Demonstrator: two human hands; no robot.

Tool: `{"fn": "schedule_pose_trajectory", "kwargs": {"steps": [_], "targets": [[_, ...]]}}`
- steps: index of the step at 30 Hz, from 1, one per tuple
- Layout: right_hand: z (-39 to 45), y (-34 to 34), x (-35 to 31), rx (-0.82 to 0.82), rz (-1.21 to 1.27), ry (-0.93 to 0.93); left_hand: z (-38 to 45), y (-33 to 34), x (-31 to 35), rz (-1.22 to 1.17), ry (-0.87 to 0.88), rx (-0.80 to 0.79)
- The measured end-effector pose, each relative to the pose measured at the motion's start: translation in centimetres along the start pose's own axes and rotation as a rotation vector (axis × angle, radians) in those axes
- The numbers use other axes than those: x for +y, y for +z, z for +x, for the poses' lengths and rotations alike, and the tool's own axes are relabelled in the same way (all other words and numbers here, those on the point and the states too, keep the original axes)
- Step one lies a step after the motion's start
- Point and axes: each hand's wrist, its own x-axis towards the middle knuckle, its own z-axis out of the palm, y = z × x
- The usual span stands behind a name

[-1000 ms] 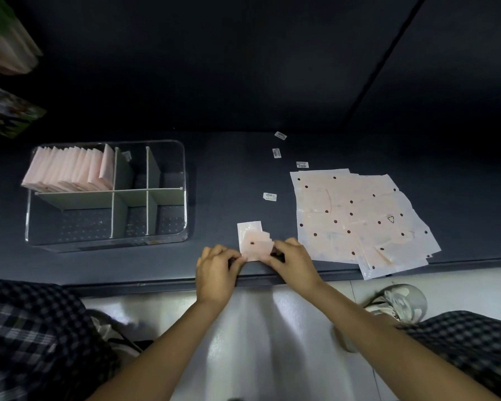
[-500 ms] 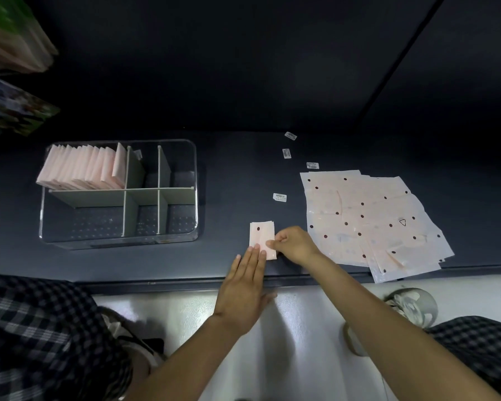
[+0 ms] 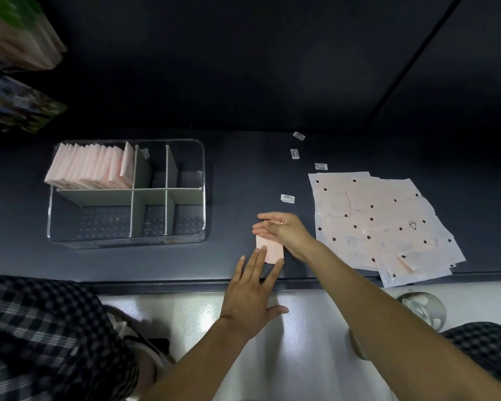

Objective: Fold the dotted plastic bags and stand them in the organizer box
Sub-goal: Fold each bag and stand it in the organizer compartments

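Observation:
A small folded pink bag (image 3: 272,250) lies flat near the front edge of the dark shelf. My left hand (image 3: 250,287) lies flat with straight fingers, its fingertips pressing the bag's near end. My right hand (image 3: 284,230) is flat too, fingers straight, over the bag's far end. A loose pile of unfolded dotted plastic bags (image 3: 382,221) lies to the right. The clear organizer box (image 3: 198,233) stands at the left, with a row of folded pink bags (image 3: 90,167) standing in its back left compartment.
Several small white labels (image 3: 287,198) lie on the shelf behind the hands. The box's other compartments hold nothing I can see. Coloured packages (image 3: 18,108) hang at the far left. The shelf's front edge (image 3: 185,283) runs just below my left hand.
Both hands were pinching the bag while folding it; now they lie flat on it, the left fingers moved further onto it and the right hand opened over its far end.

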Motion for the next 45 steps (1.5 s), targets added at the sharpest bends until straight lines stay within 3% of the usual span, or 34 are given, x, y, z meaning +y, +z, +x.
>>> {"fn": "schedule_pose_trajectory", "kwargs": {"steps": [4,6,8,10,12,18,23,29,32,35,37,40,45], "targets": [[0.7,-0.8,-0.5,0.149,-0.521,-0.267,0.0,0.1,-0.2,-0.083,0.015,0.045],[0.6,-1.5,-0.4,0.102,-0.826,-0.281,0.1,-0.3,-0.5,-0.230,-0.001,0.105],[0.0,-1.9,0.1,0.082,-0.980,-0.207,0.3,-1.0,-0.6,-0.464,-0.095,0.217],[-0.8,-2.1,0.7,0.100,-0.981,-0.150,0.7,-1.6,-0.9,-0.672,-0.250,0.316],[-1.8,-2.1,1.4,0.139,-0.951,-0.130,1.1,-2.3,-1.1,-0.801,-0.395,0.318],[-4.6,-1.7,3.0,0.162,-0.835,-0.112,1.7,-3.2,-1.0,-0.720,-0.557,0.060],[-6.5,-1.2,1.9,0.181,-0.761,-0.210,0.7,-5.2,-1.9,-0.787,-0.556,0.072],[-7.9,3.3,-2.3,0.024,-1.311,-0.548,-1.1,-11.7,-7.2,-0.179,-0.170,0.089],[-7.9,7.0,-3.5,0.046,-1.335,-0.583,-2.0,-14.2,-10.3,-0.091,-0.093,0.116],[-7.1,10.2,-4.9,0.129,-1.146,-0.504,-3.5,-14.4,-13.7,-0.194,-0.154,0.359],[-6.2,12.3,-5.9,0.175,-1.005,-0.426,-4.9,-13.4,-15.8,-0.350,-0.337,0.505],[-4.3,15.7,-7.1,0.196,-0.859,-0.375,-6.5,-11.0,-18.0,-0.419,-0.552,0.404],[-1.2,19.8,-7.7,0.243,-1.007,-0.252,-7.2,-8.5,-18.7,-0.448,-0.551,0.455]]}}
